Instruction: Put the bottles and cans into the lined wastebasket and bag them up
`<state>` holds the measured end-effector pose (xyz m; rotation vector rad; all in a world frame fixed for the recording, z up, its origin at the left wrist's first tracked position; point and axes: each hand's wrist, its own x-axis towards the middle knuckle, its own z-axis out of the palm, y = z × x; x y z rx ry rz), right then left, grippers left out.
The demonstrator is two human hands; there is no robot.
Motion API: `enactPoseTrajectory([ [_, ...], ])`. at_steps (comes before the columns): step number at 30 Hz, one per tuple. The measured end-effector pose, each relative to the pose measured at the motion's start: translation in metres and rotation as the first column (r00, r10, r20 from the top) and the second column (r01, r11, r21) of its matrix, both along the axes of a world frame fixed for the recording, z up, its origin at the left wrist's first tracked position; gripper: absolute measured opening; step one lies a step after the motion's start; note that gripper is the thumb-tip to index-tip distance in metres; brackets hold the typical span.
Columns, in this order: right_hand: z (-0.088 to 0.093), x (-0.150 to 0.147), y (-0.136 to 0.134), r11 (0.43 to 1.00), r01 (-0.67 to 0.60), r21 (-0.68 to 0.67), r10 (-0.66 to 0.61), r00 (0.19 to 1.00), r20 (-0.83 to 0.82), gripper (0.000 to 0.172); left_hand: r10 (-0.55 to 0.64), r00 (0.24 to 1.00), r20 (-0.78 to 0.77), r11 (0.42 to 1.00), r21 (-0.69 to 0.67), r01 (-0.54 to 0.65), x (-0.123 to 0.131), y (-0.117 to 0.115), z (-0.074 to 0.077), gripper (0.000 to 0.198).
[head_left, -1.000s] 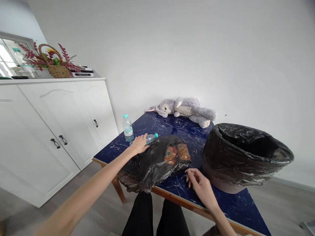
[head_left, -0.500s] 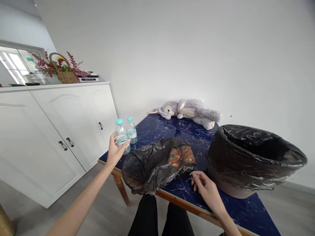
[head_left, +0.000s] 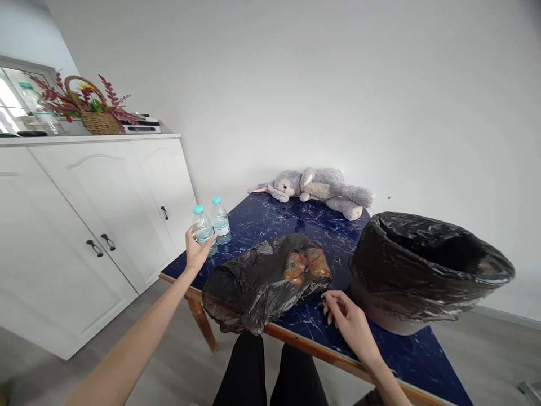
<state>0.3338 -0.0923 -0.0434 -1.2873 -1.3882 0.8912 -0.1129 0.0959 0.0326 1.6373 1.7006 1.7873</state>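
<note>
My left hand (head_left: 195, 252) grips a small water bottle (head_left: 203, 230) with a teal cap, held upright at the left corner of the blue marble table (head_left: 270, 223). A second bottle (head_left: 220, 221) of the same kind stands just behind it. My right hand (head_left: 347, 321) rests near the table's front edge, fingers curled, touching the edge of a crumpled black plastic bag (head_left: 257, 285). Orange packets (head_left: 305, 264) show on the bag's far side.
A bin lined with a black bag (head_left: 422, 270) stands at the right of the table. A grey plush toy (head_left: 315, 189) lies at the far edge by the wall. White cabinets (head_left: 84, 225) with a flower basket (head_left: 91, 110) stand to the left.
My left hand picked the lying bottle up off the table, turned it upright and brought it beside the standing bottle. My right hand barely moved.
</note>
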Motion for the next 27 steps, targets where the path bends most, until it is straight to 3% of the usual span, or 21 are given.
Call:
enactPoseTrajectory([
  [3, 0.001, 0.0, -0.001, 1.0, -0.005, -0.003, 0.005, 1.0, -0.002, 0.048, 0.017, 1.0, -0.005, 1.0, -0.015, -0.017, 0.004, -0.001, 0.007, 0.087],
  [5, 0.001, 0.0, -0.001, 1.0, -0.006, 0.003, 0.006, 1.0, -0.008, 0.048, 0.113, 0.994, 0.004, 0.993, 0.032, -0.113, 0.008, -0.017, 0.012, 0.094],
  [7, 0.002, 0.0, -0.001, 1.0, -0.007, 0.01, 0.007, 1.0, -0.017, 0.048, 0.176, 0.984, 0.013, 0.981, 0.084, -0.176, 0.016, -0.046, 0.019, 0.082],
  [8, 0.002, 0.0, -0.001, 1.0, -0.007, 0.012, 0.007, 1.0, -0.021, 0.048, 0.14, 0.99, 0.001, 0.988, 0.069, -0.14, 0.021, -0.065, 0.022, 0.067],
  [9, 0.003, 0.0, -0.001, 1.0, -0.005, 0.013, 0.005, 1.0, -0.024, 0.047, 0.034, 0.999, -0.04, 0.999, -0.011, -0.034, 0.026, -0.085, 0.025, 0.051],
  [10, 0.003, 0.0, -0.001, 1.0, -0.004, 0.012, 0.005, 1.0, -0.026, 0.047, -0.15, 0.983, -0.104, 0.978, -0.159, 0.132, 0.031, -0.106, 0.028, 0.046],
  [12, 0.004, 0.0, -0.001, 1.0, -0.004, 0.009, 0.004, 1.0, -0.027, 0.047, -0.481, 0.86, -0.171, 0.812, -0.457, 0.363, 0.042, -0.143, 0.032, 0.056],
  [14, 0.006, -0.001, -0.001, 1.0, -0.005, 0.007, 0.005, 1.0, -0.028, 0.046, -0.684, 0.698, -0.213, 0.637, -0.64, 0.429, 0.053, -0.168, 0.031, 0.057],
  [16, 0.007, -0.001, -0.002, 1.0, 0.0, 0.01, 0.0, 1.0, -0.028, 0.046, -0.767, 0.56, -0.313, 0.592, -0.681, 0.43, 0.064, -0.179, 0.023, 0.049],
  [19, 0.007, -0.001, -0.002, 1.0, 0.015, 0.013, -0.014, 1.0, -0.027, 0.046, -0.741, 0.407, -0.535, 0.672, -0.6, 0.434, 0.082, -0.172, 0.001, 0.043],
  [21, 0.006, -0.001, -0.002, 1.0, 0.02, 0.012, -0.02, 0.999, -0.027, 0.047, -0.687, 0.36, -0.632, 0.723, -0.544, 0.425, 0.096, -0.16, -0.015, 0.052],
  [23, 0.005, -0.001, -0.002, 1.0, 0.023, 0.012, -0.023, 0.999, -0.028, 0.049, -0.619, 0.388, -0.683, 0.78, -0.477, 0.405, 0.112, -0.146, -0.027, 0.065],
  [27, 0.004, -0.001, -0.001, 0.999, 0.031, 0.014, -0.03, 0.999, -0.026, 0.049, -0.414, 0.571, -0.709, 0.91, -0.302, 0.284, 0.149, -0.123, -0.029, 0.064],
])
